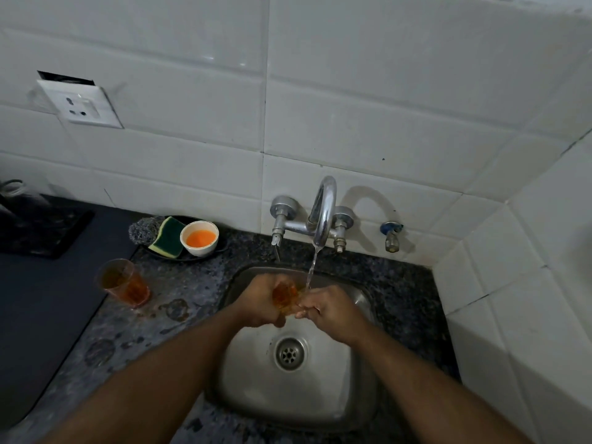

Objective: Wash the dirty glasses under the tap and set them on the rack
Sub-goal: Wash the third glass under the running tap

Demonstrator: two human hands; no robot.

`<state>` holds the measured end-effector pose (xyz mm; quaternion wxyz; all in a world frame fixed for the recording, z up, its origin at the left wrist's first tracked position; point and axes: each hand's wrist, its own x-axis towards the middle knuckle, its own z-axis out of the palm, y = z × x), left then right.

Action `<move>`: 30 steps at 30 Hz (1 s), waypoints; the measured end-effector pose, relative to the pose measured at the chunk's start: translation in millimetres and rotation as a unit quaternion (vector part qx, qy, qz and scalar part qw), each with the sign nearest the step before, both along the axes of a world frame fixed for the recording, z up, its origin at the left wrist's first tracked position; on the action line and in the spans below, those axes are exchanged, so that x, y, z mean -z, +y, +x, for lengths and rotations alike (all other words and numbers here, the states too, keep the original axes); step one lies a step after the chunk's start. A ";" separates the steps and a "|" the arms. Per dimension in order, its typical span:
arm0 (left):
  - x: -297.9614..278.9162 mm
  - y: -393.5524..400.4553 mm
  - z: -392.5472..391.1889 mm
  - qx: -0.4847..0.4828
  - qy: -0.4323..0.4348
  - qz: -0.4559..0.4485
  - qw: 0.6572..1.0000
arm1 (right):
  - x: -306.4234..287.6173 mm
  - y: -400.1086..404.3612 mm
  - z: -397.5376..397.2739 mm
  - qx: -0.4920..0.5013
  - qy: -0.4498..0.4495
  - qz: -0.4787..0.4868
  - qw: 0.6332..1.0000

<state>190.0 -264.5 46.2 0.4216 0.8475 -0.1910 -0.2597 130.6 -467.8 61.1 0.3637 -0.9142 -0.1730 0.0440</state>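
My left hand point(261, 299) grips an orange-tinted glass point(285, 294) over the steel sink point(243, 373), fingers curled round its body so that only part of it shows between my hands. My right hand point(330, 307) meets it from the other side, fingers point(307, 310) bent against the glass's end; whether they reach inside it I cannot tell. Water point(311, 270) runs in a thin stream from the curved tap point(323, 213) and lands just where my right hand touches the glass. The drain point(289, 353) sits below my wrists in the sink's floor. A second orange glass point(123, 283) stands upright on the speckled granite counter point(192, 283) to the left of the sink, well apart from my hands, with wet rings on the stone near it. Behind it, against the tiled wall point(384, 107), a dark dish holds a steel scrubber point(142, 230), a green and yellow sponge point(168, 237) and a small white bowl point(199, 238) with orange liquid. A dark mat point(48, 299) covers the counter further left, and a white socket point(85, 105) sits on the wall above.
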 end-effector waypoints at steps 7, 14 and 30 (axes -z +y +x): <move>5.7 -13.2 -7.4 -0.136 -0.162 -0.053 0.976 | -2.8 14.1 5.8 0.090 -0.018 0.081 0.992; 0.1 1.3 0.1 -0.034 -0.027 -0.015 0.999 | -5.0 -2.1 10.3 -0.002 -0.005 -0.002 1.000; 2.9 -10.3 -6.4 -0.101 -0.103 -0.023 0.989 | -1.8 2.0 7.7 0.001 0.026 0.014 1.000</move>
